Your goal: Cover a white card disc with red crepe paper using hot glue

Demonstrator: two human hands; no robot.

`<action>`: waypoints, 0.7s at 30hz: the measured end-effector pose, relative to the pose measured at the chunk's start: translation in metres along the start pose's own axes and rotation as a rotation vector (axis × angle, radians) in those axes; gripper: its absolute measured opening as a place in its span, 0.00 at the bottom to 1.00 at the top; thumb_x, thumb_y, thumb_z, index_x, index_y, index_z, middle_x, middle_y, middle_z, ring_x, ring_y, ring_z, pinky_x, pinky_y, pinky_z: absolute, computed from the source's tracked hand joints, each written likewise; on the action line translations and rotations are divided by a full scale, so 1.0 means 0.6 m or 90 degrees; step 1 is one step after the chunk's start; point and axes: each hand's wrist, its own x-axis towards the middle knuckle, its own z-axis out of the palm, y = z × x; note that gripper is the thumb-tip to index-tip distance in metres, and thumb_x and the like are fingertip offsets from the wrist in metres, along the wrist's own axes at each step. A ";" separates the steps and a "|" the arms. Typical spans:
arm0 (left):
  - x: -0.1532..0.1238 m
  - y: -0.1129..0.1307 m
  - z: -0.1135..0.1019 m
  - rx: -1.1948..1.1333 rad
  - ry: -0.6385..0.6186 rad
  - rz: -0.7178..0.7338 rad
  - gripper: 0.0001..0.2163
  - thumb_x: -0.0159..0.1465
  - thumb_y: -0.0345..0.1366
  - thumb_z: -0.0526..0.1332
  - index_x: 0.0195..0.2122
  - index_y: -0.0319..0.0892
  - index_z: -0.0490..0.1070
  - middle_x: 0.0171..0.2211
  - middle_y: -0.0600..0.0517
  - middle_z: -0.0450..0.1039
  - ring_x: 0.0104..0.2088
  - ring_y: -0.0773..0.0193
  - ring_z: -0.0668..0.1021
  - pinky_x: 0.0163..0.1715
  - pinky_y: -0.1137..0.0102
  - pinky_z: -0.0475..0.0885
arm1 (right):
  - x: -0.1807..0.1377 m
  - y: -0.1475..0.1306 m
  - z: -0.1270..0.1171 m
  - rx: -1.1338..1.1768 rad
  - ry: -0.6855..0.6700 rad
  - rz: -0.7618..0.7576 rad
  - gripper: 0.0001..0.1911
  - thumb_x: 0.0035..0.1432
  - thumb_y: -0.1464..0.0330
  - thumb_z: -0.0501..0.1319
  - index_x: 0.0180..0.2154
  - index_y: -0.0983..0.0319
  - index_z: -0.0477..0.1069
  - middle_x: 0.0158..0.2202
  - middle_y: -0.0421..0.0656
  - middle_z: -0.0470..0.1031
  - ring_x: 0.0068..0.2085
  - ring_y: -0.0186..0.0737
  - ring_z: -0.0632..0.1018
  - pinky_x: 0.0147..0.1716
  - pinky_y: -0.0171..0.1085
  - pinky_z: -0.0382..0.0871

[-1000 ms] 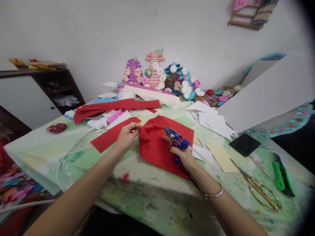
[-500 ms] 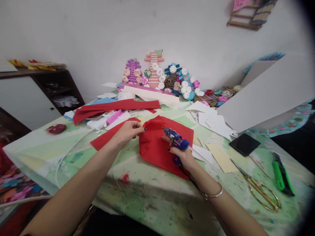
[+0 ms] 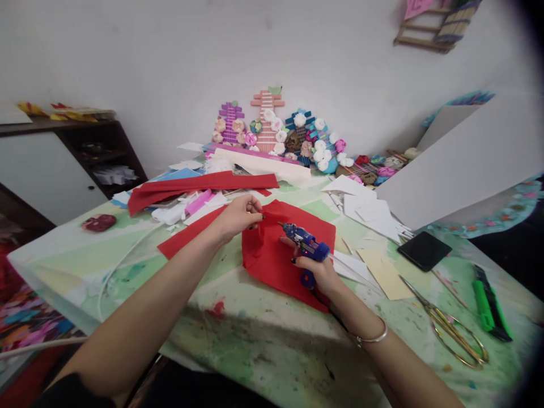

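At centre frame, the left hand (image 3: 240, 218) pinches a creased, red, paper-like sheet (image 3: 272, 269) at its upper-left edge, seemingly steadying it; the right hand's (image 3: 315, 271) fingers wrap a blue plastic glue gun (image 3: 306, 242), probably keeping its nozzle close.

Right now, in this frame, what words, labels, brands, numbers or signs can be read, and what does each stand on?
None can be read.
Blue glue gun in the right hand: small pale markings on its body, too small and blurred to read.
Pink sheet at the upper right: a darker mark, cut off by the picture's top edge; I cannot tell whether it is a letter.
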 end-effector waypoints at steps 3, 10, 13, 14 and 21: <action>0.003 -0.003 0.005 -0.020 -0.032 0.009 0.08 0.50 0.24 0.59 0.30 0.40 0.63 0.16 0.59 0.64 0.17 0.72 0.69 0.18 0.77 0.59 | 0.000 -0.001 0.001 0.000 0.003 0.008 0.18 0.45 0.69 0.61 0.42 0.59 0.75 0.48 0.40 0.76 0.48 0.49 0.73 0.48 0.43 0.64; 0.001 -0.018 0.003 -0.075 -0.035 -0.001 0.08 0.49 0.27 0.58 0.31 0.41 0.63 0.18 0.59 0.64 0.18 0.71 0.68 0.20 0.76 0.60 | 0.000 -0.005 0.000 -0.003 0.002 0.007 0.14 0.44 0.70 0.61 0.37 0.58 0.75 0.47 0.40 0.77 0.44 0.47 0.74 0.45 0.41 0.64; -0.007 -0.018 -0.006 -0.006 0.037 -0.001 0.09 0.49 0.29 0.58 0.33 0.42 0.62 0.18 0.60 0.63 0.18 0.70 0.67 0.19 0.75 0.58 | 0.000 -0.004 0.000 0.017 0.011 0.007 0.09 0.43 0.71 0.61 0.31 0.60 0.75 0.44 0.41 0.78 0.42 0.46 0.74 0.43 0.41 0.65; -0.012 -0.017 -0.009 0.052 0.081 -0.002 0.10 0.50 0.31 0.58 0.33 0.42 0.61 0.19 0.59 0.63 0.18 0.69 0.67 0.20 0.74 0.58 | 0.001 -0.004 0.001 0.028 0.013 0.006 0.08 0.42 0.71 0.61 0.30 0.60 0.74 0.42 0.41 0.78 0.41 0.46 0.74 0.43 0.41 0.65; -0.037 -0.014 -0.009 0.446 0.204 0.018 0.12 0.51 0.44 0.61 0.21 0.43 0.60 0.21 0.52 0.66 0.23 0.63 0.67 0.22 0.70 0.55 | 0.007 -0.023 0.010 0.017 0.031 0.021 0.09 0.39 0.72 0.60 0.27 0.60 0.75 0.29 0.40 0.75 0.35 0.43 0.72 0.36 0.38 0.64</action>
